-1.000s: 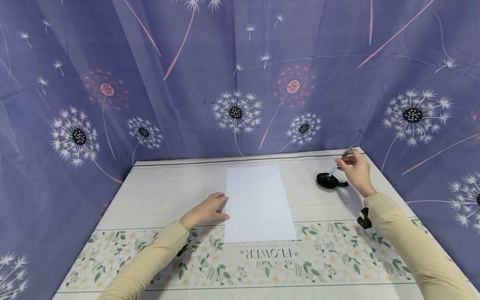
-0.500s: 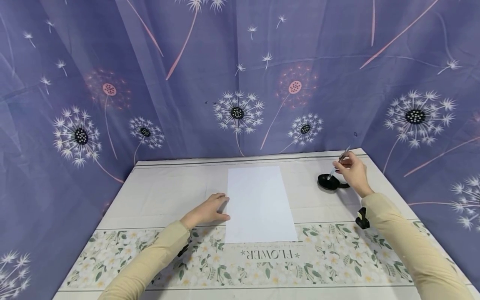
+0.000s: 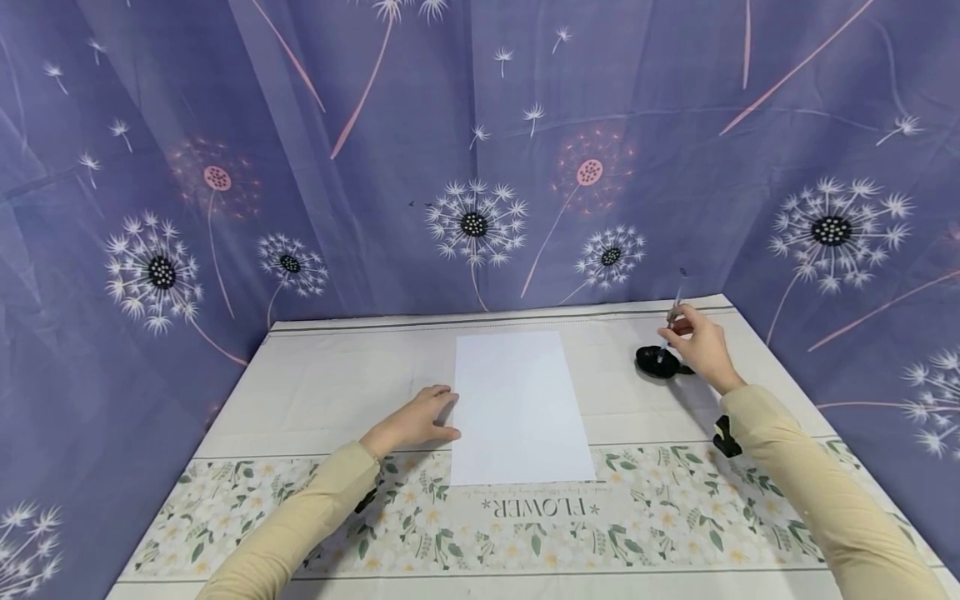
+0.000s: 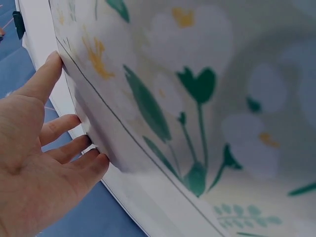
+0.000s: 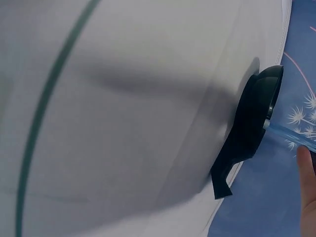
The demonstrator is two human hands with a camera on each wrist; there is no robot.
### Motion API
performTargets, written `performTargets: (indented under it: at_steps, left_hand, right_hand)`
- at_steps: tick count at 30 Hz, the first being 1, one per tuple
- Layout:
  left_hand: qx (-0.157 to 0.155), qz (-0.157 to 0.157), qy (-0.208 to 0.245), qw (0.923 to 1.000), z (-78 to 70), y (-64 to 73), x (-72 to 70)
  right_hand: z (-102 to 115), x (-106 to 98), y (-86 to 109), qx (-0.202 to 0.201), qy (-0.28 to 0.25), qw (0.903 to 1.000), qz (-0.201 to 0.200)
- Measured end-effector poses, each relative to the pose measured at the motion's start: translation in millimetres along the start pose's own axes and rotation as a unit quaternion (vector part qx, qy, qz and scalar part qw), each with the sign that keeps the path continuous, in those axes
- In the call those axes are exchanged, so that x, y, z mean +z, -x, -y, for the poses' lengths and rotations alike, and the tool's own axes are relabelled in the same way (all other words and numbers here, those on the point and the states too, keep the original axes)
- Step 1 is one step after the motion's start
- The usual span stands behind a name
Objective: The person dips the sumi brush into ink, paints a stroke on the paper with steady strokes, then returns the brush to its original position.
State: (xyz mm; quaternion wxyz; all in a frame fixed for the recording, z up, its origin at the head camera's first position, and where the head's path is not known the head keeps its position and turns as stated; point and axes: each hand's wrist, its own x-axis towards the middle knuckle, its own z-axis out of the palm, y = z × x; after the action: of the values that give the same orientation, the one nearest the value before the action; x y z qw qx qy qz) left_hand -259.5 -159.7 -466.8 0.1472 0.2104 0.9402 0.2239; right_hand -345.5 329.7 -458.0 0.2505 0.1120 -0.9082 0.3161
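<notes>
My right hand [image 3: 701, 343] pinches a slim pale-blue brush [image 5: 291, 136] with a small dark loop at its top end. The brush stands nearly upright, its pale tip down in a small black dish [image 3: 651, 367] with a short handle. From the side, in the right wrist view, the black dish [image 5: 249, 118] shows its curved underside and flared handle. My left hand [image 3: 412, 421] lies at the left edge of a blank white sheet of paper [image 3: 517, 408], fingertips right at that edge and thumb spread apart. In the left wrist view the left hand's fingers [image 4: 74, 148] are loosely bent.
A white tablecloth [image 3: 337, 367] with a flowered band [image 3: 405, 533] and upside-down "FLOWER" lettering covers the table. Purple dandelion-print curtains [image 3: 375, 242] rise at the back and both sides. A black wrist device [image 3: 726, 437] hangs under the right sleeve.
The brush has swung from leaning right to nearly upright, its tip lower in the dish. My right hand has shifted slightly left. My left hand and the paper stay put.
</notes>
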Motion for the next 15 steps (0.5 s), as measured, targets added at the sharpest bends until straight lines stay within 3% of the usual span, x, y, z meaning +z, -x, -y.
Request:
performTargets:
  at_steps: [7,15]
  left_hand:
    - [0.000,0.001,0.001,1.0000,-0.1,1.0,0.5]
    - [-0.003,-0.001,-0.005,1.0000,-1.1,2.1,0.1]
  right_hand:
    - [4.2,-1.2,-2.2,-0.047,0.013,0.9988,-0.010]
    - [8.0,-4.2,-5.9,-0.072,0.014,0.9967,-0.036]
